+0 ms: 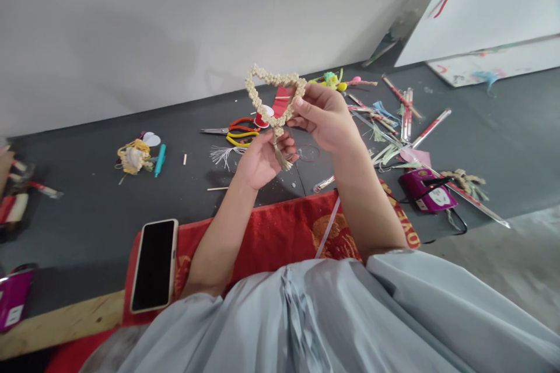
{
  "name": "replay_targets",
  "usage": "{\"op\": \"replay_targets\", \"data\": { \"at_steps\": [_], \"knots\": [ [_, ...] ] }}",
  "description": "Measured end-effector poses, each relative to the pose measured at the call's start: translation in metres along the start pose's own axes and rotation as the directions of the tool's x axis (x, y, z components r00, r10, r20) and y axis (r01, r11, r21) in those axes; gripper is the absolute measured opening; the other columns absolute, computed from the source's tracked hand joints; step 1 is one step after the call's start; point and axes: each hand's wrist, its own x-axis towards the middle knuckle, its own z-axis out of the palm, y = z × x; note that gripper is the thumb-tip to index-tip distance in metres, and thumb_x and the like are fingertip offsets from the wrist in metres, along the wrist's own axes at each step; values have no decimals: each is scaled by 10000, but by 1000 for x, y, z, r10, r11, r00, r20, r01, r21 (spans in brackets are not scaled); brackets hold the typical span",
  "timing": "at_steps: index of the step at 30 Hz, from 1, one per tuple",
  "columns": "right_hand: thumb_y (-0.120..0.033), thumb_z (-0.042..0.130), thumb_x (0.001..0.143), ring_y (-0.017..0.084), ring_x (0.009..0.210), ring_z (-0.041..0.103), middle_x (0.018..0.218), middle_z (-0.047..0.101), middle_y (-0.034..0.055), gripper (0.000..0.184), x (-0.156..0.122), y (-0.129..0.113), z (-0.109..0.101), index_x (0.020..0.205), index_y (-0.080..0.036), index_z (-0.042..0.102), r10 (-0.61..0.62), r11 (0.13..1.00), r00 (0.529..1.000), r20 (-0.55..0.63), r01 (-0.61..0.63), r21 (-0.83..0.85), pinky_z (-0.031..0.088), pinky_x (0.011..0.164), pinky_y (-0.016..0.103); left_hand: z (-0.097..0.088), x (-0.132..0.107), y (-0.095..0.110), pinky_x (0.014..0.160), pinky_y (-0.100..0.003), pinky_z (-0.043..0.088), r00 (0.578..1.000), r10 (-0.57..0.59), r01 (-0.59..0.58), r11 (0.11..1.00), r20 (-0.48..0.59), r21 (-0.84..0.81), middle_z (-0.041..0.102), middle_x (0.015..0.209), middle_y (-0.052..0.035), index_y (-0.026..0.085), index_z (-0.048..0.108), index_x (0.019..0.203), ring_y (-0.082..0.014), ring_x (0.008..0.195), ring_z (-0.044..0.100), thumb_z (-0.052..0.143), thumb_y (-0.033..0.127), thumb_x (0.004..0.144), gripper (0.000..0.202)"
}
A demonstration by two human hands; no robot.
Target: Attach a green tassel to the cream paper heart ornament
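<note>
A cream heart-shaped ornament of knotted cord [250,88] with a short tassel [282,157] is held up over the dark table. My right hand [328,119] pinches the heart's right side between thumb and fingers. Below it, my left hand [262,162] has its fingers curled at the heart's lower tip, where the tassel hangs across them. Behind my left hand lie pliers with orange and yellow handles [240,136], a bundle of white threads [225,154] and a red-and-white round piece [262,119]. A red packet [282,102] shows through the heart.
A red cloth [280,224] covers the table's near edge, with a phone [154,265] on it. At left are a yarn tangle [135,157] and a turquoise tube [160,160]. Several wrapped sticks [431,128] and a purple power socket [429,191] lie right. A pale wall [131,29] stands behind.
</note>
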Motion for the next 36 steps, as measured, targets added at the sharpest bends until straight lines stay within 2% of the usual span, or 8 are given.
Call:
{"op": "replay_targets", "data": {
  "at_steps": [7, 15, 23, 27, 30, 34, 36],
  "knots": [
    [-508, 826, 780, 108, 847, 667, 941, 658, 18, 397, -1, 0, 1, 994, -229, 641, -35, 999, 999, 9, 34, 19, 646, 792, 264, 5, -2, 2, 861, -343, 548, 998, -45, 51, 989, 49, -139, 629, 791, -3, 225, 587, 775, -132, 715, 588, 635, 443, 822, 228],
    [-521, 820, 790, 115, 863, 663, 935, 650, 18, 402, -2, 1, 0, 1023, -237, 658, -50, 999, 999, 20, 50, -10, 658, 812, 286, 5, -3, 1, 996, -432, 536, 999, 0, 0, 1000, 45, 3, 567, 800, -11, 235, 519, 753, -152, 745, 573, 613, 548, 803, 331],
    [-484, 811, 807, 107, 847, 651, 908, 630, 11, 344, -1, -1, 2, 956, -224, 642, -34, 999, 999, 9, 34, -21, 662, 803, 286, 3, -1, -2, 994, -415, 545, 996, 0, 8, 996, 85, -92, 514, 777, 9, 235, 518, 761, -129, 705, 530, 653, 514, 796, 312],
    [-472, 807, 817, 123, 889, 665, 935, 640, 20, 325, -1, -1, 1, 968, -231, 649, -29, 999, 1000, 11, 29, -29, 668, 834, 307, 3, -2, -1, 1008, -424, 535, 998, -14, 18, 998, 57, -54, 516, 776, 0, 237, 515, 754, -147, 738, 549, 591, 548, 851, 335],
    [-465, 808, 818, 127, 905, 673, 962, 654, 25, 326, -1, -1, 0, 989, -232, 657, -32, 999, 999, 25, 33, -25, 667, 839, 306, 3, -2, -1, 998, -427, 534, 998, 3, -1, 999, 57, -38, 527, 783, -4, 237, 508, 758, -153, 750, 556, 617, 563, 840, 354],
    [-489, 803, 822, 122, 885, 673, 962, 662, 27, 352, 0, 0, 0, 1013, -229, 660, -42, 999, 999, 26, 42, -32, 663, 832, 302, 2, -1, -1, 947, -389, 536, 995, 4, 12, 988, 103, -153, 529, 770, 18, 231, 519, 774, -129, 712, 542, 690, 471, 813, 297],
    [-515, 804, 814, 116, 875, 670, 957, 661, 22, 385, 0, 0, 0, 1028, -229, 661, -48, 998, 998, 29, 49, -36, 661, 830, 296, 3, -2, -1, 909, -360, 538, 994, -19, 45, 972, 112, -231, 537, 756, 27, 223, 530, 776, -116, 687, 545, 668, 415, 842, 245]
  ]
}}
